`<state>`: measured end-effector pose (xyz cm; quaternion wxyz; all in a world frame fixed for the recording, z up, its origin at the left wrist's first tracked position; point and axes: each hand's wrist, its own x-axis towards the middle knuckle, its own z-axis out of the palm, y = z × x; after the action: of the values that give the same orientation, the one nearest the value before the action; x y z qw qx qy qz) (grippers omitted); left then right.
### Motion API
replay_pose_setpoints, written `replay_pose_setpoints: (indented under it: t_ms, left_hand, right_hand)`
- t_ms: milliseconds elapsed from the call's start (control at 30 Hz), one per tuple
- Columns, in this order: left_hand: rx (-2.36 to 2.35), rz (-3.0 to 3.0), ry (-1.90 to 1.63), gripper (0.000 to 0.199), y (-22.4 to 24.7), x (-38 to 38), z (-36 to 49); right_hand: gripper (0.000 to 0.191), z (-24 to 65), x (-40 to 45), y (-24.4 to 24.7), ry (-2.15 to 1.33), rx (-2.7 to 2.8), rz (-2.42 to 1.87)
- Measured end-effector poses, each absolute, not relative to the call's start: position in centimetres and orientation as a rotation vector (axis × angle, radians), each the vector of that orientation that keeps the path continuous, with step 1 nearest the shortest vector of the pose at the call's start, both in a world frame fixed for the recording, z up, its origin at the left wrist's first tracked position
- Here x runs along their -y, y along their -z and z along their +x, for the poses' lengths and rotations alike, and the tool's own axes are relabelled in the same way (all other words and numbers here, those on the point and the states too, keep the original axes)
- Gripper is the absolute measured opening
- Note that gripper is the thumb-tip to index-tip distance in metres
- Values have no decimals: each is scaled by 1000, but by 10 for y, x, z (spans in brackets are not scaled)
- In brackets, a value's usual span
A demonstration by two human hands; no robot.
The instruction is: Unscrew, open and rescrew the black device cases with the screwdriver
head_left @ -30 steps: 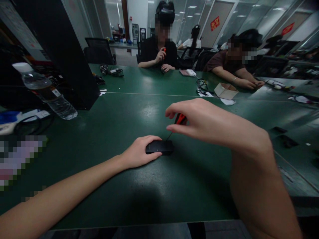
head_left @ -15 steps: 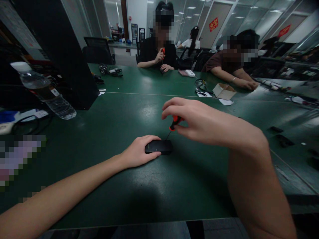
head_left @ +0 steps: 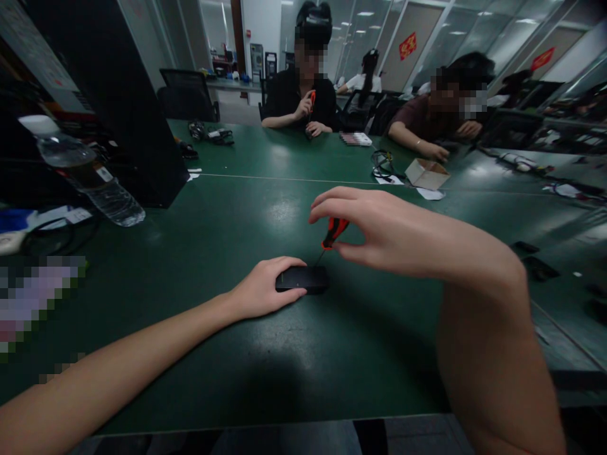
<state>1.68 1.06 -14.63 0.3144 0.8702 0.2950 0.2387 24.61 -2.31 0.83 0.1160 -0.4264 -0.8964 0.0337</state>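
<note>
A small black box-like device (head_left: 310, 280) lies on the green table (head_left: 227, 373). My left hand (head_left: 268, 287) grips its left end, thumb along the near side and fingers along the far side. Above and to the right, my right hand (head_left: 374, 230) holds a red and black screwdriver (head_left: 334, 232) by its handle, with the fingers curled round it. The screwdriver is tilted, and its thin shaft runs down to the far edge of the device. Where exactly the tip rests is too small to tell.
A water bottle (head_left: 90, 170) stands at the left beside a dark cabinet (head_left: 123, 101). Across the table are a person (head_left: 298, 101) holding a screwdriver, another person (head_left: 417, 126), a small open box (head_left: 427, 174) and cables (head_left: 384, 164).
My right hand has shifted slightly, and more of the screwdriver handle shows. My left hand and the device stay put. The person at the right has moved their hands apart.
</note>
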Motion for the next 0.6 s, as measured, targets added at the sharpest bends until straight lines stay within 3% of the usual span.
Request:
replay_pose_setpoints:
  t_ms: [133,267,467,600]
  left_hand:
    - [-771,2293,-643,44,146,-11,17]
    - [-764,2296,-646,44,147,-11,17]
    - [-756,2304,-647,44,149,-11,17]
    - [-752,2303,-652,44,150,-11,17]
  right_hand:
    - [26,246,21,-7,-71,2552,-1373]
    - [38,245,21,-8,-133,2626,-1224]
    - [22,243,22,-8,-70,2575,-1362]
    - [31,244,22,-8,-120,2643,-1191]
